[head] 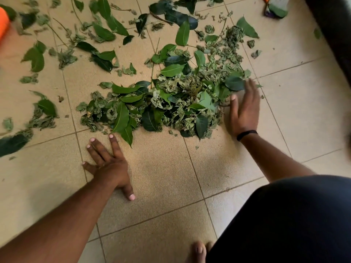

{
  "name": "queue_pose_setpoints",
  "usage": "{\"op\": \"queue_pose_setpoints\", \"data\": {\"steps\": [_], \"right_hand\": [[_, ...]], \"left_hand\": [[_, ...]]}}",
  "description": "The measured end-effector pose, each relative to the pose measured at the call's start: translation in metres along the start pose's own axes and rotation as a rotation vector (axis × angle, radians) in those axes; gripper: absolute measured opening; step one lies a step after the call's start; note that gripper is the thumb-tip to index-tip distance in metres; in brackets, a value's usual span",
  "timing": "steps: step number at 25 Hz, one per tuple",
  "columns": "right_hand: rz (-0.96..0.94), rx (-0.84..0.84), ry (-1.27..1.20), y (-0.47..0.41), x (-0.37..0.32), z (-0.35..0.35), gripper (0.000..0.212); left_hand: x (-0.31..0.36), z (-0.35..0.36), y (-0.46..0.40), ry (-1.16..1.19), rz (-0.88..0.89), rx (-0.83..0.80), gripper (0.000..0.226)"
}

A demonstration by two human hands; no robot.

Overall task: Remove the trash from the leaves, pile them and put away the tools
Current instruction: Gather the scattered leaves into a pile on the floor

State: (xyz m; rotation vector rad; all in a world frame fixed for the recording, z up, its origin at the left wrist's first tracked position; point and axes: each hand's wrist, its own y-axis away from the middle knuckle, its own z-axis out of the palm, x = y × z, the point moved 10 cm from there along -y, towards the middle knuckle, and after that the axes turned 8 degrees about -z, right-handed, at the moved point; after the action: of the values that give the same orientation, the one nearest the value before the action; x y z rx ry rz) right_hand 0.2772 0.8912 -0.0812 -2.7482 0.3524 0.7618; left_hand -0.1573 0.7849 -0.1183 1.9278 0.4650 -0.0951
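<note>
A low pile of green leaves (171, 103), fresh and shrivelled, lies in the middle of the beige tiled floor (163, 168). My right hand (245, 109) is flat with straight fingers against the pile's right edge, fingertips touching the leaves. My left hand (108, 164) rests flat on the floor with fingers spread, just below the pile's left end and holding nothing. More loose leaves (106, 31) are scattered across the tiles behind and left of the pile.
An orange object (3, 23) shows at the left edge. A grey-green and orange item (277, 8) lies at the top right beside a dark edge (334, 35). My dark-clothed knee (296, 221) and toes (199, 251) fill the bottom right.
</note>
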Motion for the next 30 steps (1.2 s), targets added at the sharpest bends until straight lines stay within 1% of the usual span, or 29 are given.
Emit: {"op": "queue_pose_setpoints", "data": {"steps": [1, 2, 3, 4, 6, 7, 8, 9, 10, 11, 12, 13, 14, 15, 16, 17, 18, 19, 20, 21, 22, 23, 24, 25, 26, 27, 28, 29, 30], "right_hand": [[0.124, 0.031, 0.06, -0.012, 0.021, -0.006, 0.073], [0.242, 0.024, 0.085, -0.02, 0.038, -0.008, 0.08], [0.293, -0.009, 0.078, -0.026, 0.046, -0.003, 0.085], [0.236, -0.065, 0.05, -0.031, 0.039, 0.006, 0.083], [0.003, -0.197, -0.06, -0.03, 0.005, 0.033, 0.068], [-0.062, -0.239, -0.138, -0.028, -0.012, 0.04, 0.064], [-0.078, -0.198, -0.188, -0.034, -0.023, 0.034, 0.063], [-0.032, -0.085, -0.169, -0.045, -0.022, 0.023, 0.064], [0.063, 0.009, -0.117, -0.059, -0.013, 0.013, 0.067], [0.177, 0.033, -0.096, -0.071, 0.0, 0.009, 0.074], [0.239, -0.031, -0.092, -0.083, 0.008, 0.014, 0.081], [0.22, -0.127, -0.086, -0.091, 0.005, 0.023, 0.087], [0.146, -0.209, -0.08, -0.094, -0.006, 0.033, 0.085], [0.067, -0.243, -0.081, -0.097, -0.014, 0.041, 0.078], [0.007, -0.214, -0.071, -0.103, -0.022, 0.039, 0.07], [-0.012, -0.124, -0.028, -0.115, -0.023, 0.031, 0.067], [0.037, -0.062, 0.031, -0.127, -0.019, 0.023, 0.069], [0.128, -0.048, 0.089, -0.138, -0.007, 0.021, 0.073], [0.223, -0.077, 0.128, -0.145, 0.007, 0.021, 0.077], [0.279, -0.138, 0.145, -0.149, 0.018, 0.027, 0.078], [0.273, -0.22, 0.135, -0.149, 0.017, 0.036, 0.076], [0.196, -0.287, 0.094, -0.147, 0.007, 0.049, 0.072], [0.096, -0.319, 0.031, -0.143, -0.01, 0.057, 0.066], [0.024, -0.289, -0.043, -0.141, -0.02, 0.058, 0.061], [-0.008, -0.213, -0.09, -0.144, -0.028, 0.051, 0.057], [-0.003, -0.102, -0.083, -0.155, -0.028, 0.04, 0.056], [0.051, -0.01, -0.032, -0.167, -0.026, 0.025, 0.062], [0.118, 0.018, 0.03, -0.183, -0.017, 0.019, 0.07], [0.212, -0.003, 0.078, -0.195, -0.008, 0.016, 0.076]], "left_hand": [[-0.001, 0.0, 0.0, 0.003, -0.004, -0.003, 0.193], [-0.001, 0.0, 0.0, 0.006, -0.006, -0.006, 0.193], [-0.001, 0.0, 0.0, 0.005, -0.007, -0.008, 0.193], [-0.001, 0.001, 0.0, 0.0, -0.007, -0.007, 0.194], [0.0, 0.001, 0.001, -0.007, -0.011, 0.0, 0.194], [0.0, 0.001, 0.002, -0.004, -0.011, 0.0, 0.194], [0.0, 0.001, 0.002, -0.001, -0.01, -0.002, 0.193], [0.0, 0.002, 0.002, -0.003, -0.009, -0.005, 0.193], [0.0, 0.002, 0.002, -0.007, -0.008, -0.01, 0.192], [-0.001, 0.002, 0.002, -0.01, -0.007, -0.01, 0.192], [-0.001, 0.002, 0.002, -0.011, -0.006, -0.009, 0.191], [-0.001, 0.003, 0.002, -0.013, -0.004, -0.007, 0.191], [-0.001, 0.003, 0.002, -0.018, 0.001, -0.001, 0.191], [0.0, 0.002, 0.003, -0.024, 0.009, 0.009, 0.191], [0.0, 0.001, 0.003, -0.027, 0.017, 0.019, 0.19], [0.0, 0.001, 0.003, -0.026, 0.021, 0.022, 0.19], [0.0, 0.001, 0.004, -0.02, 0.025, 0.017, 0.19], [-0.001, 0.002, 0.003, -0.017, 0.031, 0.009, 0.19], [0.0, 0.002, 0.003, -0.017, 0.04, 0.007, 0.189], [0.0, 0.002, 0.003, -0.019, 0.05, 0.009, 0.189], [0.0, 0.002, 0.003, -0.017, 0.059, 0.009, 0.188], [0.0, 0.002, 0.004, -0.007, 0.061, 0.006, 0.188], [0.0, 0.002, 0.006, 0.001, 0.064, 0.004, 0.187], [0.0, 0.001, 0.007, 0.0, 0.07, 0.006, 0.187], [0.001, 0.0, 0.007, -0.006, 0.071, 0.009, 0.186], [0.001, 0.0, 0.007, -0.009, 0.065, 0.008, 0.186], [0.0, -0.001, 0.007, -0.004, 0.059, 0.006, 0.186], [0.0, -0.001, 0.007, 0.001, 0.057, 0.006, 0.186], [0.0, -0.001, 0.006, 0.004, 0.061, 0.008, 0.186]]}}
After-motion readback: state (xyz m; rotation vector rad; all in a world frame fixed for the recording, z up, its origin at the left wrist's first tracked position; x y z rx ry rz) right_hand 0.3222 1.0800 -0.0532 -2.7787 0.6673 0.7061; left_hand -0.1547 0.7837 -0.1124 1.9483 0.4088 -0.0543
